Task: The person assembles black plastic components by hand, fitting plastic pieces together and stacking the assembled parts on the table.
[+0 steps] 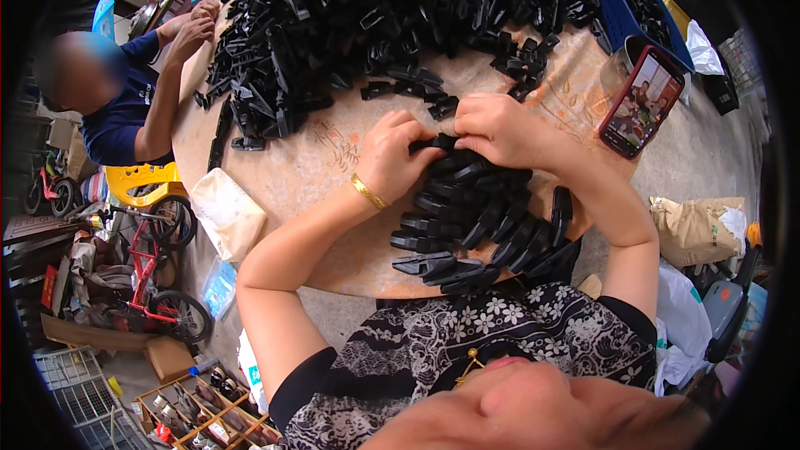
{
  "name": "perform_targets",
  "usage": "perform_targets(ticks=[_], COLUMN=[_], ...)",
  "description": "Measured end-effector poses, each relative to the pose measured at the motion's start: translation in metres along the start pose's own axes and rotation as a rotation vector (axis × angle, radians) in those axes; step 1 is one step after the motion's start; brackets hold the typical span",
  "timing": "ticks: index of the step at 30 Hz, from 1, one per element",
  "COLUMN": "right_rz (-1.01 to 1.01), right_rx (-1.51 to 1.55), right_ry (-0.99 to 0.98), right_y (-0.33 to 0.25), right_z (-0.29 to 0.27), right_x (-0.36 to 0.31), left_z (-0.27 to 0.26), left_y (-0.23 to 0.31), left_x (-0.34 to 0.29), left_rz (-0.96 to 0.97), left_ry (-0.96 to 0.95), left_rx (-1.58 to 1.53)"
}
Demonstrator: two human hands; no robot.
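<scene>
My left hand (395, 155) and my right hand (498, 128) meet over the table, thumbs and fingers closed on a small black plastic piece (444, 142) between them. The fingers partly cover it, so its full shape is hidden. Just below, nearer my body, lie rows of similar black plastic pieces (467, 208), lined up side by side in a curved band that reaches the table's near edge. Beyond my hands rises a large heap of loose black plastic pieces (375, 17). A few stray ones lie close to my fingertips.
The round table (325, 271) has a patterned tan cover. At right, a phone (642, 102) leans against a metal cup, near a blue crate (621, 17). A white packet (227, 215) lies at the left edge. Across the left side, another person (125, 100) works with both hands.
</scene>
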State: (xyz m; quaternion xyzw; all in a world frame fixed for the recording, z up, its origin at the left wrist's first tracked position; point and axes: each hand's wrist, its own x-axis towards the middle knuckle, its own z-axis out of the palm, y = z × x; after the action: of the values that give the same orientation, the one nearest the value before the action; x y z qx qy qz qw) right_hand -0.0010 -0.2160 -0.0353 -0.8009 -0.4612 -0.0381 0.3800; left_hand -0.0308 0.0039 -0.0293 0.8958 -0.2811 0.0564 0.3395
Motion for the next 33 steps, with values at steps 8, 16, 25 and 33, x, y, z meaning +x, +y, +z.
perform_targets(ticks=[8,16,25,33], right_rz=[0.074,0.098,0.296,0.257], right_rx=[-0.156,-0.220,-0.223,-0.279], right_ry=[0.296,0.177,0.233,0.106], right_y=[0.010,0.009,0.017,0.007], right_z=[0.000,0.006,0.008,-0.006], right_x=[0.010,0.010,0.001,-0.001], left_z=[-0.014,-0.014,-0.010,-0.016], left_y=[-0.014,-0.041,-0.031,-0.043], left_x=[0.027,0.033,0.031,0.038], left_rz=[-0.062,0.239,0.240,0.457], left_ry=[0.074,0.168,0.123,-0.009], left_rx=[-0.169,0.329,0.175,0.454])
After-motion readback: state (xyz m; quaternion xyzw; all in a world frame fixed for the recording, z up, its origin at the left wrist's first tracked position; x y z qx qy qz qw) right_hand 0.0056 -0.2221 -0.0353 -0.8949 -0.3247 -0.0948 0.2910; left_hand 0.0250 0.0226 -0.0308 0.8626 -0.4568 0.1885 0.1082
